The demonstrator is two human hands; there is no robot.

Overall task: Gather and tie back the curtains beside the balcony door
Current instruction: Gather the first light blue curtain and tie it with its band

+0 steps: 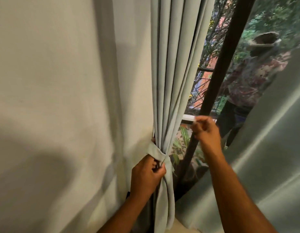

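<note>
Left hand (146, 177) grip: tie-back band (155, 153) | curtain (172, 81) bunched, pleated | right hand (205, 132) loosely curled, empty

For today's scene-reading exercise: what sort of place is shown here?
Probably a room in a home, beside a balcony door: pale curtain bunched by a tieback, dark door frame, railing and plants outside.

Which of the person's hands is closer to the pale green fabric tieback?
Left. The left hand grips the pale green fabric tieback; the right hand is raised, apart, to its right.
</note>
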